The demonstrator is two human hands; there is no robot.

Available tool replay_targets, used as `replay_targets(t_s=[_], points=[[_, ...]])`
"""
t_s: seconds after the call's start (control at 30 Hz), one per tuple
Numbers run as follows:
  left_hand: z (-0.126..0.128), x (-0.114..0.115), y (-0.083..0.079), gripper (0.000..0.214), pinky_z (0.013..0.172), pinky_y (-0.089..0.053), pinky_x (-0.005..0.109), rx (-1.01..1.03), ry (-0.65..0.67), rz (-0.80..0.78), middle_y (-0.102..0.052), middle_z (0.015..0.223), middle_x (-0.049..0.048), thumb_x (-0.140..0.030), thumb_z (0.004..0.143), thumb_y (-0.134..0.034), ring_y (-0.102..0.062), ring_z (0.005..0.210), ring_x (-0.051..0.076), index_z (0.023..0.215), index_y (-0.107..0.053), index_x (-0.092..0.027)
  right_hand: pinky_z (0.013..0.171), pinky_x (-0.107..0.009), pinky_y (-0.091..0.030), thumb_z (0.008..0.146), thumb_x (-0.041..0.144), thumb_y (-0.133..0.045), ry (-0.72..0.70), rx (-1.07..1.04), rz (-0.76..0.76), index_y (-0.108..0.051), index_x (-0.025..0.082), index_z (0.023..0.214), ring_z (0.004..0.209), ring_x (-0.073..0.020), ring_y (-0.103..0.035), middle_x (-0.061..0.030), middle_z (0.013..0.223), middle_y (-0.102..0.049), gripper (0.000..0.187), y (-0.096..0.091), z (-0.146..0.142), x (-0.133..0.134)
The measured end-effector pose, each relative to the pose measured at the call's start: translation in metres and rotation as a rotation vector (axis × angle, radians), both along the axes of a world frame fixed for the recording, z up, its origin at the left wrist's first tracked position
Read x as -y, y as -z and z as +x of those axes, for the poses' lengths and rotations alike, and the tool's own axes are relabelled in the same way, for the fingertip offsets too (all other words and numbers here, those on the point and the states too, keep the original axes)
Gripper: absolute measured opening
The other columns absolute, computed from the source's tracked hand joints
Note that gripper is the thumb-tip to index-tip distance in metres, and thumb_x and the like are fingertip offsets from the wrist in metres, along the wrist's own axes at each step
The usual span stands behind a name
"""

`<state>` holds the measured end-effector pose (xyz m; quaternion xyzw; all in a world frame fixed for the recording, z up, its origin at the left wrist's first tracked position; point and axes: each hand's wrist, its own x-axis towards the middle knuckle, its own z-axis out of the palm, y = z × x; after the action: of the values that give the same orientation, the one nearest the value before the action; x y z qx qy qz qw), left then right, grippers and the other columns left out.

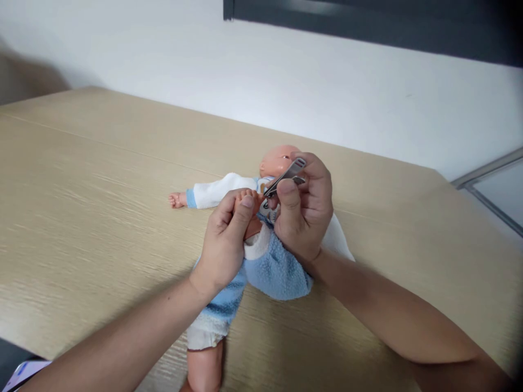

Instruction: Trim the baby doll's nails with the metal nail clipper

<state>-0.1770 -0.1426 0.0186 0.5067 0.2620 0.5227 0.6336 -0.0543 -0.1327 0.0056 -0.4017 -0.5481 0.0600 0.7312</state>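
A baby doll point(280, 267) in a blue and white outfit lies on its back on the wooden table, one leg bent up. My left hand point(229, 234) is closed around the raised foot point(247, 197), its thumb on the toes. In my right hand point(306, 209) is a metal nail clipper point(286, 177), pinched between thumb and fingers with its lever raised. The clipper's jaw end meets the toes, though whether it touches them I cannot tell. My hands hide much of the doll's chest and part of its head.
The light wooden table point(102, 218) runs back to a white wall point(163, 65). A dark panel point(368, 27) hangs on that wall. At the right stands a metal frame point(490, 169). A phone-like object with a lit screen point(26, 373) shows at the lower left.
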Motion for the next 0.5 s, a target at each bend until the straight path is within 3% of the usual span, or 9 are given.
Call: replay_targets(t_s=[0.2, 0.3, 0.5], points=[[0.001, 0.0, 0.005, 0.022, 0.092, -0.051, 0.027, 0.043, 0.022, 0.009, -0.065, 0.097, 0.0023, -0.042, 0.104, -0.066, -0.061, 0.095, 0.017, 0.095, -0.071, -0.023, 0.066, -0.039, -0.065, 0.1, 0.058, -0.063, -0.051, -0.024, -0.02, -0.055, 0.036, 0.137, 0.084, -0.0201, -0.072, -0.0064, 0.119, -0.071, 0.044, -0.006, 0.005, -0.002], [0.002, 0.001, 0.006, 0.019, 0.104, -0.051, 0.03, 0.07, 0.055, 0.045, -0.071, 0.104, 0.0029, -0.041, 0.104, -0.066, -0.065, 0.106, 0.018, 0.1, -0.074, -0.023, 0.071, -0.041, -0.067, 0.102, 0.061, -0.059, -0.097, -0.026, -0.049, -0.056, 0.035, 0.139, 0.09, -0.0219, -0.076, -0.0052, 0.11, -0.071, 0.045, -0.008, 0.008, -0.005], [0.001, 0.002, 0.006, 0.022, 0.105, -0.054, 0.033, 0.028, 0.03, 0.083, -0.076, 0.108, 0.0049, -0.044, 0.103, -0.068, -0.068, 0.108, 0.02, 0.105, -0.076, -0.024, 0.075, -0.044, -0.069, 0.102, 0.063, -0.059, -0.08, -0.013, -0.083, -0.059, 0.036, 0.137, 0.091, -0.0222, -0.078, -0.0027, 0.099, -0.072, 0.044, -0.006, 0.011, -0.008]])
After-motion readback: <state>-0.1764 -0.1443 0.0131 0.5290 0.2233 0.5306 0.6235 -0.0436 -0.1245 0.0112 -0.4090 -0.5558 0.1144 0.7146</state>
